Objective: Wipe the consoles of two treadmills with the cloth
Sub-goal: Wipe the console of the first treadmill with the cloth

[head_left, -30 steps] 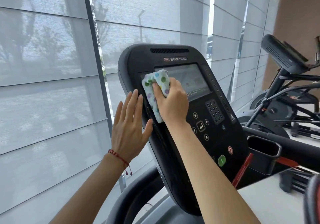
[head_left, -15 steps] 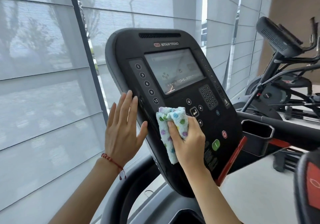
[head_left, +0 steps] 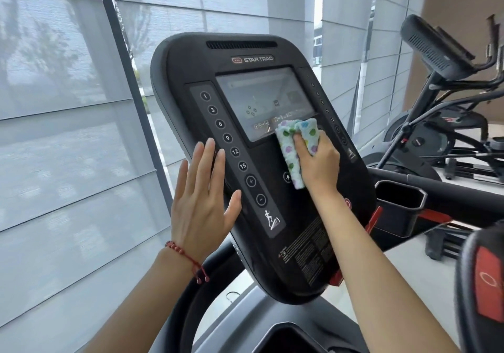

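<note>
A black Star Trac treadmill console (head_left: 272, 230) fills the middle of the head view, tilted toward me. My right hand (head_left: 319, 161) grips a white cloth with coloured dots (head_left: 290, 145) and presses it against the console at the lower right corner of the screen (head_left: 261, 99). My left hand (head_left: 203, 200) lies flat with fingers spread on the console's left edge, beside the column of numbered buttons (head_left: 227, 137). The right hand hides the keypad area.
A black cup holder (head_left: 401, 202) and a handrail (head_left: 450, 191) sit right of the console. Another exercise machine (head_left: 436, 47) stands at the back right. A red-marked part (head_left: 488, 279) shows at the right edge. Shaded windows (head_left: 68, 107) cover the left.
My right hand with the cloth moved from the screen's left down to the lower console, then up and right to the screen's lower right corner. My left hand stayed on the left edge.
</note>
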